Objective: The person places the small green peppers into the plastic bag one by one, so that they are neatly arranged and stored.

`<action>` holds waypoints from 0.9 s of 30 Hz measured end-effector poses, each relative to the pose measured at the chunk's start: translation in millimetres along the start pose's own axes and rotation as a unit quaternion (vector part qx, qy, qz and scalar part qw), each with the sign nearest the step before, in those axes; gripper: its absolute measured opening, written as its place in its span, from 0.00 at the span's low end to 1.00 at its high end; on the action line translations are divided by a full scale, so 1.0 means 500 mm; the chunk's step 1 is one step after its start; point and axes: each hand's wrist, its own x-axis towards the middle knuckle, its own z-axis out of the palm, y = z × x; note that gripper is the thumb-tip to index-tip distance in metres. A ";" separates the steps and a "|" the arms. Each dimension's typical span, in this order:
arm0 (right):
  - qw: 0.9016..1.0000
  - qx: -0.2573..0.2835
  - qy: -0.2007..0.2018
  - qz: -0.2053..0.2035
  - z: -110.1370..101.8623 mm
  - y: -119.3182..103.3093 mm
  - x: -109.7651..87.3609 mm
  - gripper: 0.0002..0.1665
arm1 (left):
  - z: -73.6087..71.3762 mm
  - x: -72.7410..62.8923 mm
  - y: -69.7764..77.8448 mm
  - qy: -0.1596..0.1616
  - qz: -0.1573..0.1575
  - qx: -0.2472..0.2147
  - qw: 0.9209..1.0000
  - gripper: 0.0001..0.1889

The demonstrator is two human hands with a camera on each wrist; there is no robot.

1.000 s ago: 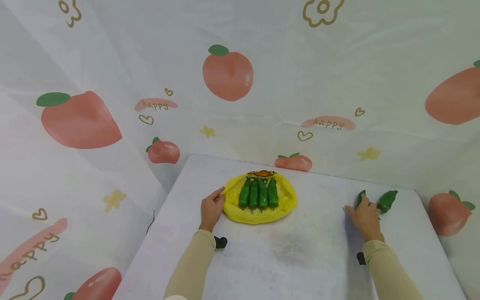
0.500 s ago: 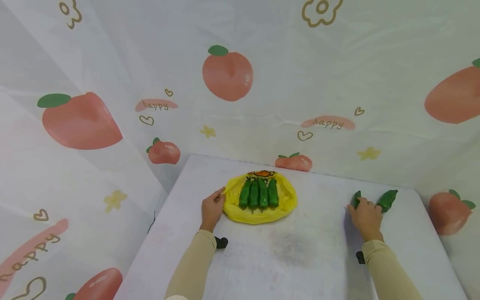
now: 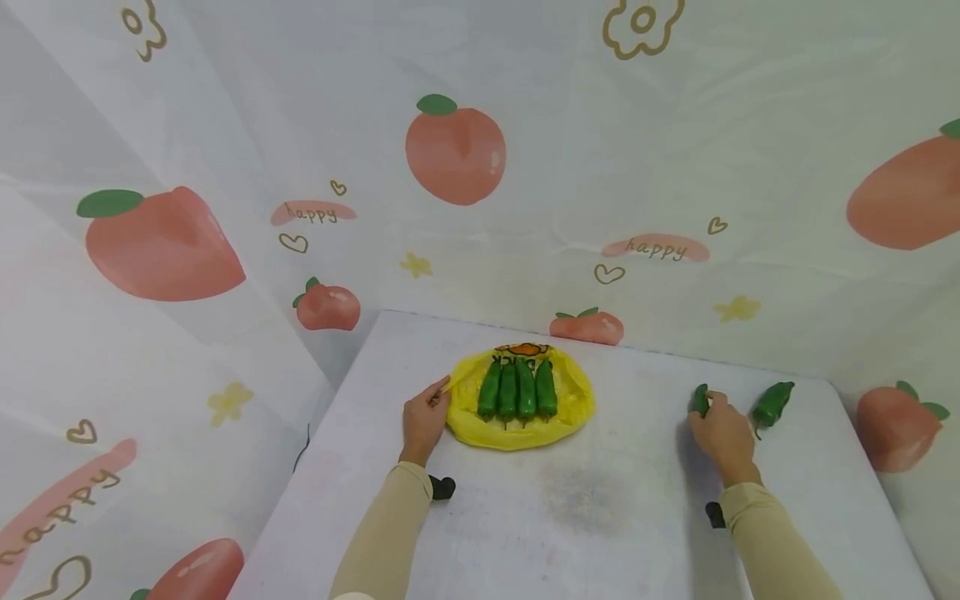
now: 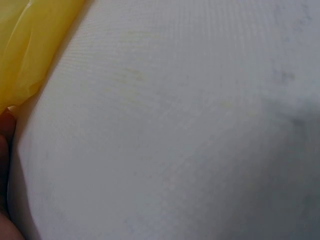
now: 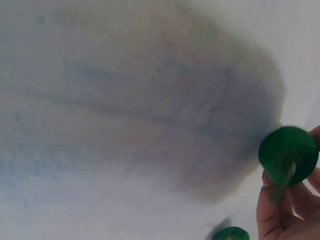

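Note:
My left hand (image 3: 423,423) pinches the left rim of a yellow plastic bag (image 3: 468,429) that lies spread open on the table. Several green peppers (image 3: 527,393) lie side by side on the bag, stems toward me. In the left wrist view, the bag's edge (image 4: 30,45) meets the fingertips at the far left. On the right, my right hand (image 3: 723,435) grips another green pepper (image 3: 701,400), its tip poking out past the fingers. The right wrist view shows this pepper's stem end (image 5: 287,157) between fingers and thumb. One more green pepper (image 3: 773,405) lies to the right of that hand.
The white table (image 3: 600,533) runs back to a wall sheet (image 3: 525,250) printed with peaches, hearts and the word "happy". A grey smudge marks the tabletop between the two arms. Black wrist devices (image 3: 442,487) show beside both forearms.
My right hand has closed round one of the two right-hand peppers and moved it slightly left, away from the other. The left hand and the bag have stayed put.

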 end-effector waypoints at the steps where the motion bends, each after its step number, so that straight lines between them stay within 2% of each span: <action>1: 1.000 0.004 -0.001 -0.001 0.000 -0.001 0.000 0.38 | 0.000 -0.001 0.000 -0.001 -0.002 -0.001 1.000 0.16; 9: 0.999 0.033 0.007 -0.009 -0.009 -0.020 -0.006 0.40 | -0.004 -0.001 0.010 -0.002 0.002 0.006 1.000 0.17; 15: 0.998 0.055 0.013 -0.019 -0.013 -0.032 -0.009 0.41 | 0.000 0.000 0.000 0.002 0.007 0.010 1.000 0.17; 23: 0.995 0.081 0.039 -0.046 -0.009 -0.067 -0.011 0.38 | 0.001 0.002 0.000 -0.003 0.012 0.006 1.000 0.17; 27: 0.992 0.096 0.046 -0.068 -0.013 -0.091 -0.014 0.38 | -0.001 0.002 0.002 0.004 0.023 0.007 1.000 0.17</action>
